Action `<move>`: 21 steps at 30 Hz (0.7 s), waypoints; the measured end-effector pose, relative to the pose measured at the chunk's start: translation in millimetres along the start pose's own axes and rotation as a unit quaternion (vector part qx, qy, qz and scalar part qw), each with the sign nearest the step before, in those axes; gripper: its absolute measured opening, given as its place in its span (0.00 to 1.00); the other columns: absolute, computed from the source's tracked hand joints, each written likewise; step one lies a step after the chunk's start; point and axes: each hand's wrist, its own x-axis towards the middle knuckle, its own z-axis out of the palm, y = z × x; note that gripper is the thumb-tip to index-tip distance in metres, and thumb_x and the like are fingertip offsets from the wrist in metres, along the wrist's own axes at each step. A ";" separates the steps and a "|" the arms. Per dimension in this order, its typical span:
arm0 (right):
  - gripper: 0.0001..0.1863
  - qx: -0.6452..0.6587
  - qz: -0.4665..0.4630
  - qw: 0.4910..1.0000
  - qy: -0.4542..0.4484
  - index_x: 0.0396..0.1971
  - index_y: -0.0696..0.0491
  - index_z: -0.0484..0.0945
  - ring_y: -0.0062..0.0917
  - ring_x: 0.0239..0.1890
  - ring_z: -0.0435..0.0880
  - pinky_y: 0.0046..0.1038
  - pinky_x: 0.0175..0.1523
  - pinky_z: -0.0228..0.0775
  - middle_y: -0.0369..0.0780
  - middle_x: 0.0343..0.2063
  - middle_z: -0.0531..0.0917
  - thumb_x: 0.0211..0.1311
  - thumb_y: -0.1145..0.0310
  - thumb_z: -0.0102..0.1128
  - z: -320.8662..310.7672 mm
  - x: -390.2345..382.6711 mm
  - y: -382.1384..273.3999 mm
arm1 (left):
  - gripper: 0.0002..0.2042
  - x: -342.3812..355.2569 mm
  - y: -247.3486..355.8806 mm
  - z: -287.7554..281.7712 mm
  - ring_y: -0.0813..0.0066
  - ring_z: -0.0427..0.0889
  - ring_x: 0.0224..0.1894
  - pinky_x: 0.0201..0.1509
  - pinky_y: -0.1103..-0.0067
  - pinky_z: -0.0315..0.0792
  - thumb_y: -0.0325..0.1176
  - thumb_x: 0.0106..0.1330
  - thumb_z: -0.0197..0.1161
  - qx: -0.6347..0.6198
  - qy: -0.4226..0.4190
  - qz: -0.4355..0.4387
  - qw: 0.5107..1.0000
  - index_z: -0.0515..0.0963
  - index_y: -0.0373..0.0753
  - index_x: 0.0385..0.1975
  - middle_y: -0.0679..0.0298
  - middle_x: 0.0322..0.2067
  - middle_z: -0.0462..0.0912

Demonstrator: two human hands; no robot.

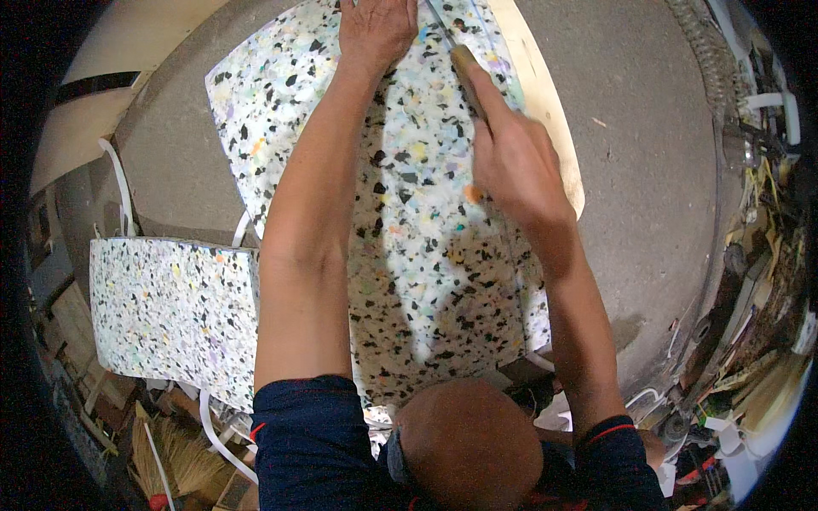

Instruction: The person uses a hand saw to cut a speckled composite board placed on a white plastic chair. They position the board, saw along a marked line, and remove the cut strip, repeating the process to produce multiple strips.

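A large sheet of speckled foam point(443, 204), white with black and coloured flecks, stretches away in front of me. My left hand point(381, 32) presses on its far part with the fingers stretched forward; the fingertips run out of the picture at the top edge. In my right hand point(521, 166) is a knife point(463, 61) with a light brown handle and a thin blade. The fingers wrap round the handle, and the index finger lies along it. The blade points away from me along a line near the sheet's right side; its tip is hard to make out.
A pale wooden board point(554, 111) shows from beneath the sheet's right edge. On the left stands another speckled foam piece point(170, 311) with white tubes point(119, 183) beside it. A straw broom point(179, 451) is at lower left. Scraps and clutter point(741, 315) line the right side of the concrete floor point(635, 221).
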 end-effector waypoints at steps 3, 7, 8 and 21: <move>0.33 -0.005 0.018 1.000 -0.019 0.72 0.46 0.68 0.49 0.28 0.85 0.49 0.39 0.76 0.57 0.30 0.85 0.66 0.78 0.51 9.5 19.7 2.0 | 0.23 -0.9 0.8 0.1 0.48 0.62 0.75 0.77 0.49 0.54 0.40 0.78 0.49 -0.006 -0.002 -0.004 1.000 0.69 0.36 0.67 0.53 0.70 0.70; 0.32 -0.016 -0.002 1.000 -0.009 0.72 0.47 0.68 0.49 0.30 0.86 0.48 0.39 0.76 0.57 0.32 0.86 0.67 0.77 0.53 1.4 -6.1 2.8 | 0.23 -2.2 0.1 -0.2 0.48 0.62 0.75 0.77 0.49 0.54 0.39 0.78 0.48 -0.007 0.002 -0.004 1.000 0.69 0.36 0.67 0.53 0.70 0.71; 0.32 -0.016 -0.008 1.000 -0.002 0.72 0.47 0.68 0.49 0.30 0.86 0.48 0.39 0.76 0.57 0.32 0.86 0.67 0.77 0.53 -2.3 -17.0 3.0 | 0.23 -2.3 -0.1 0.0 0.48 0.62 0.75 0.77 0.49 0.54 0.39 0.78 0.48 -0.007 0.002 -0.003 1.000 0.69 0.36 0.67 0.53 0.70 0.71; 0.32 -0.016 0.024 0.998 -0.050 0.74 0.51 0.65 0.46 0.26 0.84 0.47 0.38 0.76 0.53 0.26 0.84 0.69 0.75 0.54 -3.8 -19.2 7.8 | 0.22 -1.2 0.9 0.3 0.47 0.65 0.73 0.76 0.49 0.55 0.39 0.78 0.48 0.002 0.003 0.004 1.000 0.70 0.36 0.67 0.53 0.69 0.72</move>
